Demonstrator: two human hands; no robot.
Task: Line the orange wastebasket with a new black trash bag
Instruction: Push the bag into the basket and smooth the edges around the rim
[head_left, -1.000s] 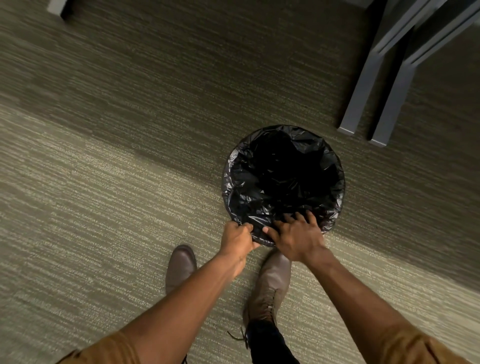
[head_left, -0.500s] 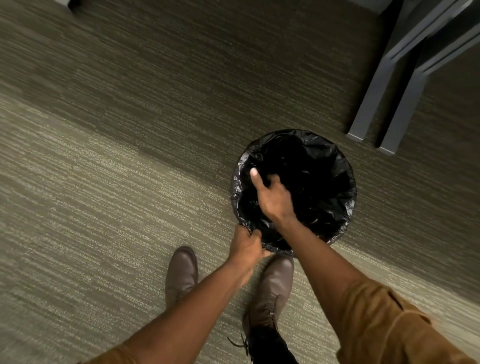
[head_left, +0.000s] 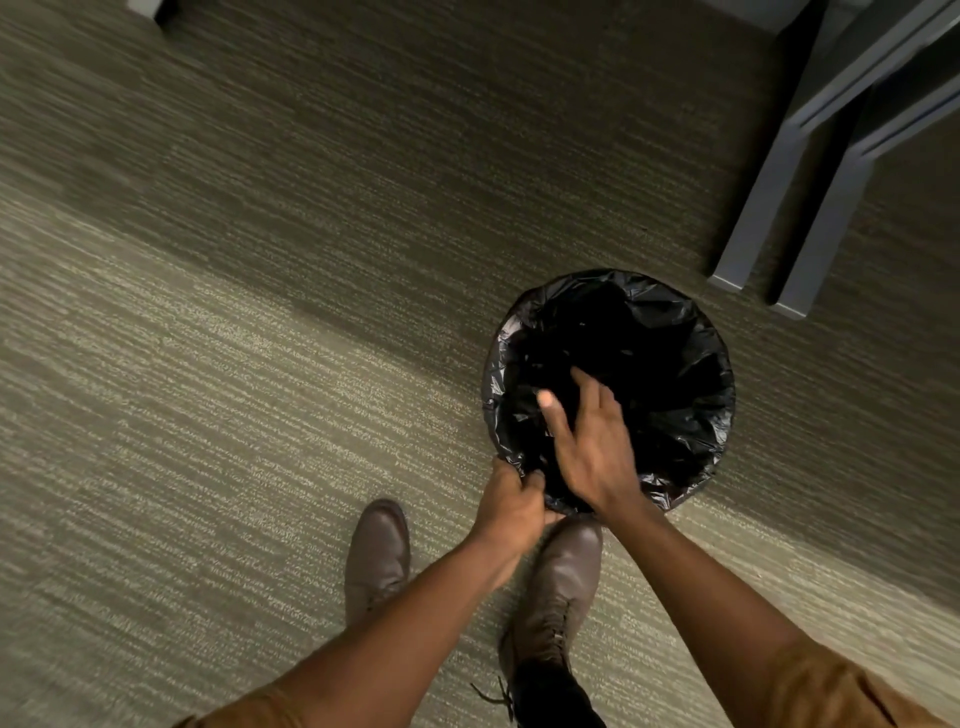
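Note:
A round wastebasket stands on the carpet right of centre, fully covered by a black trash bag (head_left: 670, 364) folded over its rim; no orange shows. My left hand (head_left: 511, 506) pinches the bag's edge at the near rim. My right hand (head_left: 587, 441) hovers flat over the near-left part of the opening, fingers spread, holding nothing. Whether the fingertips touch the plastic inside is unclear.
Two grey furniture legs (head_left: 769, 192) slant down to the floor just beyond the basket on the right. My two brown boots (head_left: 563, 577) stand right in front of the basket. Striped grey-green carpet (head_left: 234, 338) stretches to the left and far side.
My right hand left the near rim, reached across the opening to the left, then drew back toward the near side. The left hand has kept its pinch on the rim.

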